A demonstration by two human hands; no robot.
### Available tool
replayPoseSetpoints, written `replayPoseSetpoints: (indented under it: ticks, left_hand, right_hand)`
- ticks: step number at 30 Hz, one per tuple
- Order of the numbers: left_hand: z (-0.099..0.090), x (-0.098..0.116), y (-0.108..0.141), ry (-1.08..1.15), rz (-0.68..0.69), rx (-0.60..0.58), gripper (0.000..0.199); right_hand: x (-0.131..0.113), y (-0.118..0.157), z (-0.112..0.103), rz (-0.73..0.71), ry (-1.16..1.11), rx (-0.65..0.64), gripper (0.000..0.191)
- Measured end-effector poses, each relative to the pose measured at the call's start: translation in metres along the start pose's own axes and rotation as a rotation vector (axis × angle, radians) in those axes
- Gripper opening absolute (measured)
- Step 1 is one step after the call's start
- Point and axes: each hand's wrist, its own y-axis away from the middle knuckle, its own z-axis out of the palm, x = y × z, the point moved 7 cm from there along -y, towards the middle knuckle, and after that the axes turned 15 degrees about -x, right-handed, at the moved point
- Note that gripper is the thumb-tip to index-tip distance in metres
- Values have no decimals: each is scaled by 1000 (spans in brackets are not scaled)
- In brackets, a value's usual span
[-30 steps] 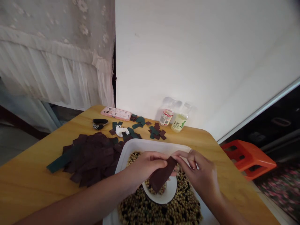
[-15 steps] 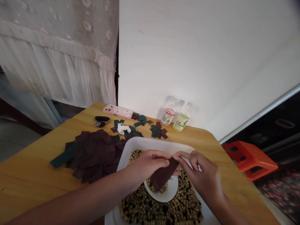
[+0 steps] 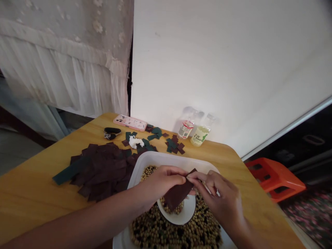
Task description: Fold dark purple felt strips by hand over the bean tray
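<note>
maroon fabric strip [image 3: 177, 193] hangs pinched at its upper end between the left hand [image 3: 160, 183] and the right hand [image 3: 220, 197], fingers of both closed on it. it is held over a white bowl [image 3: 183, 216], clear of the mixed beans [image 3: 166, 231] in the white tray [image 3: 166, 159]. more maroon and green strips [image 3: 103, 169] lie piled on the tabletop [image 3: 33, 204] at centre left.

So the thing in play is a dark maroon strip [image 3: 177, 193], pinched at its top end between the left hand [image 3: 160, 185] and right hand [image 3: 220, 197] and hanging at a slant. Right under it sits a small white bowl [image 3: 188, 212] with some beans in it, nestled into mixed tan and dark beans [image 3: 173, 233] filling a white tray [image 3: 166, 159].
</note>
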Motion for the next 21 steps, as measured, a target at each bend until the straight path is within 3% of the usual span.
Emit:
replayPoseSetpoints:
  ticks: [3,7,11,16,21]
  left_hand:
    - [-1,-3,0,17,-30,2,21]
    - [-2,0,1,-25,-23,28,19]
    - [1,1,1,17,-31,18,20]
    - [-2,1,1,-38,-21,48,18]
    - [-1,0,1,-8,-1,3,19]
  right_hand:
    - [4,1,-3,41,-22,50,37]
    - [2,0,1,5,-25,-13,36]
    - [4,1,-4,47,-11,57,38]
    - [-2,-1,-1,-11,30,3,38]
    - [0,-1,-4,12,42,29,38]
